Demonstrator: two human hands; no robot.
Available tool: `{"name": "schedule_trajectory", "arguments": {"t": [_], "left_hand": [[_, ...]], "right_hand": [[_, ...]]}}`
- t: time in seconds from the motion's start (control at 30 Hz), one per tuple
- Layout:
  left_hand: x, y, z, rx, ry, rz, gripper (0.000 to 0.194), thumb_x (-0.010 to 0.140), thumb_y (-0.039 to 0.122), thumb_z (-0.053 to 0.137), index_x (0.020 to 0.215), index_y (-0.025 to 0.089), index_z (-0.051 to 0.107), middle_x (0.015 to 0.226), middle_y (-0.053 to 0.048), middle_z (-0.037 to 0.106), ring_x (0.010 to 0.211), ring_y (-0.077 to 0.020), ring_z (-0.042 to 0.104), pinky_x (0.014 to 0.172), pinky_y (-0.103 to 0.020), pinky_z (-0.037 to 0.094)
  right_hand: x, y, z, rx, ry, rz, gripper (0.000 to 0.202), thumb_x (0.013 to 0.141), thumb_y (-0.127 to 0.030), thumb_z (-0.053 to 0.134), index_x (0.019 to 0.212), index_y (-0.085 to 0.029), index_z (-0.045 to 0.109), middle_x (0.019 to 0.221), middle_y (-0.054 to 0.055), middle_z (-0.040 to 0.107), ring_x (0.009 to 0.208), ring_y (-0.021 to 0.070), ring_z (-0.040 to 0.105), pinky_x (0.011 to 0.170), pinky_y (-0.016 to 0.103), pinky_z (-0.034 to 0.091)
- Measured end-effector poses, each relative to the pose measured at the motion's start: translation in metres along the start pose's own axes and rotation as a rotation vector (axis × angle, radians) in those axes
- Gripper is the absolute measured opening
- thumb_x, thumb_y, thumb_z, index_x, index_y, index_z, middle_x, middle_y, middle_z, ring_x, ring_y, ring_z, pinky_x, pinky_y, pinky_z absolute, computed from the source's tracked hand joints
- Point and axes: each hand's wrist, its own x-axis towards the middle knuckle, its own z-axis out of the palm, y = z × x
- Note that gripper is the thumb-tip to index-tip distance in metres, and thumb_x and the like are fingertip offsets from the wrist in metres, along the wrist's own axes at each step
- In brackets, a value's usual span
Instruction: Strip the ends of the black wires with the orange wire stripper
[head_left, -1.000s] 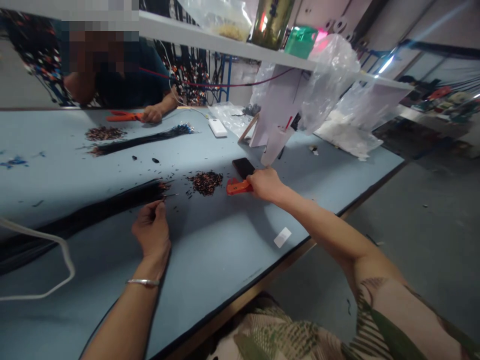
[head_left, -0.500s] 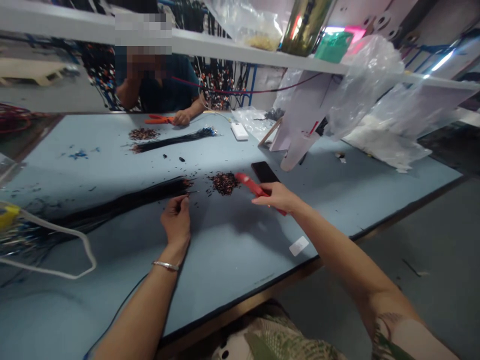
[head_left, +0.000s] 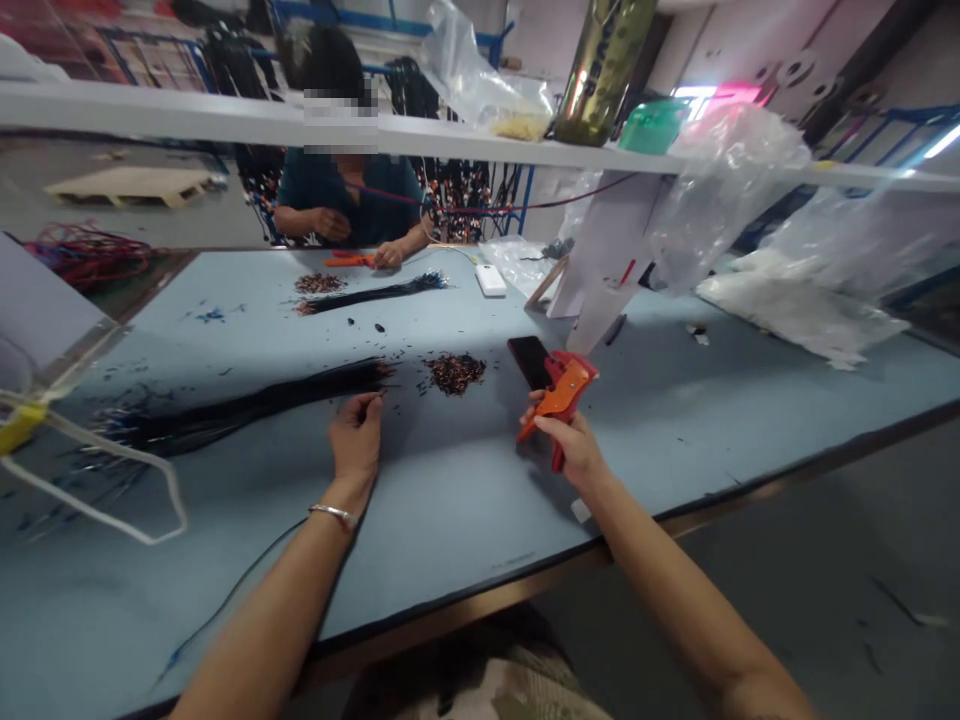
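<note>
My left hand is closed in a pinch at the right end of a bundle of black wires. A single black wire runs out past my left forearm to the lower left, and its tip shows at my fingers. My right hand grips red and orange wire strippers, raised over the table with the head pointing up and away. Between the bundle and the strippers lies a pile of small copper-and-black wire scraps. A dark phone rests just behind the strippers, partly covered by them.
Across the blue-grey table sits a person with a hand by orange pliers. A smaller wire bundle, a white device and a translucent cup stand nearby. Overhead runs a white shelf; plastic bags lie right.
My right hand has turned the wire strippers from pointing left over the scraps to pointing upward, farther from the pile. My left hand keeps its pinch. The camera view has shifted.
</note>
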Motion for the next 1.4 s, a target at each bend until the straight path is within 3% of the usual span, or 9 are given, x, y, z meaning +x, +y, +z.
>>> {"name": "schedule_trajectory", "arguments": {"t": [0.17,0.33,0.53,0.67,0.8,1.0,1.07,1.17,1.4], "left_hand": [[-0.001,0.003,-0.001,0.038,0.021,-0.008,0.025,0.074,0.038,0.06,0.084,0.017,0.07,0.075,-0.001,0.067,0.072,-0.0166,0.06,0.069,-0.027,0.046],[-0.003,0.006,-0.004,0.036,-0.015,-0.025,0.026,0.075,0.039,0.061,0.086,0.018,0.071,0.081,-0.002,0.07,0.077,-0.0186,0.063,0.073,-0.029,0.048],[-0.007,0.015,-0.009,0.091,-0.038,-0.032,0.028,0.074,0.041,0.062,0.087,0.019,0.074,0.082,-0.003,0.073,0.079,-0.0201,0.061,0.071,-0.028,0.046],[-0.008,0.021,-0.011,0.113,-0.067,-0.059,0.028,0.073,0.041,0.063,0.087,0.019,0.075,0.079,-0.001,0.073,0.073,-0.0187,0.059,0.067,-0.026,0.044],[-0.009,0.026,-0.013,0.182,-0.068,-0.052,0.027,0.075,0.042,0.062,0.086,0.021,0.075,0.082,0.001,0.073,0.077,-0.0173,0.061,0.07,-0.024,0.045],[-0.008,0.024,-0.016,0.283,-0.068,-0.028,0.03,0.074,0.047,0.059,0.084,0.023,0.074,0.081,0.0,0.075,0.077,-0.0209,0.066,0.068,-0.027,0.048],[-0.01,0.021,-0.015,0.335,-0.047,0.039,0.029,0.075,0.047,0.058,0.082,0.024,0.074,0.078,0.0,0.076,0.072,-0.0218,0.068,0.065,-0.029,0.05],[-0.017,0.015,-0.012,0.417,-0.054,0.254,0.027,0.077,0.045,0.058,0.083,0.025,0.074,0.075,-0.001,0.076,0.065,-0.0209,0.069,0.059,-0.028,0.052],[-0.039,0.017,0.001,0.395,-0.448,0.83,0.017,0.087,0.018,0.053,0.097,0.022,0.066,0.073,-0.001,0.074,0.058,-0.0134,0.069,0.056,-0.02,0.051]], "right_hand": [[-0.004,0.009,0.007,-0.049,-0.09,0.005,0.031,0.071,-0.027,0.069,0.101,-0.022,0.063,0.082,0.001,0.065,0.078,0.0187,0.064,0.078,0.035,0.051],[-0.002,0.012,0.01,-0.159,-0.2,-0.081,0.031,0.078,-0.027,0.065,0.107,-0.022,0.06,0.086,0.001,0.064,0.083,0.0185,0.063,0.082,0.036,0.051],[-0.005,0.019,0.01,-0.389,-0.414,-0.169,0.048,0.076,-0.024,0.065,0.122,-0.024,0.051,0.104,0.005,0.062,0.094,0.0194,0.061,0.088,0.036,0.05],[-0.008,0.023,0.015,-0.49,-0.453,-0.214,0.045,0.081,-0.026,0.061,0.124,-0.025,0.051,0.108,0.006,0.063,0.098,0.0213,0.061,0.091,0.037,0.05],[-0.009,0.015,0.021,-0.615,-0.433,-0.226,0.033,0.082,-0.027,0.06,0.114,-0.023,0.057,0.108,0.007,0.065,0.098,0.0226,0.061,0.088,0.035,0.049],[-0.007,0.005,0.023,-0.641,-0.459,-0.317,0.034,0.075,-0.028,0.061,0.108,-0.02,0.06,0.1,0.008,0.066,0.091,0.024,0.062,0.08,0.035,0.05],[-0.007,0.006,0.022,-0.64,-0.452,-0.338,0.033,0.073,-0.027,0.062,0.106,-0.02,0.062,0.099,0.009,0.067,0.091,0.0244,0.063,0.079,0.035,0.05],[-0.006,0.008,0.019,-0.615,-0.384,-0.378,0.03,0.075,-0.029,0.063,0.104,-0.022,0.063,0.095,0.008,0.068,0.086,0.0243,0.064,0.077,0.035,0.051],[-0.002,0.029,-0.005,-0.652,0.009,-0.389,0.022,0.09,-0.031,0.056,0.111,-0.031,0.062,0.102,0.006,0.069,0.092,0.0248,0.066,0.081,0.037,0.055]]}}
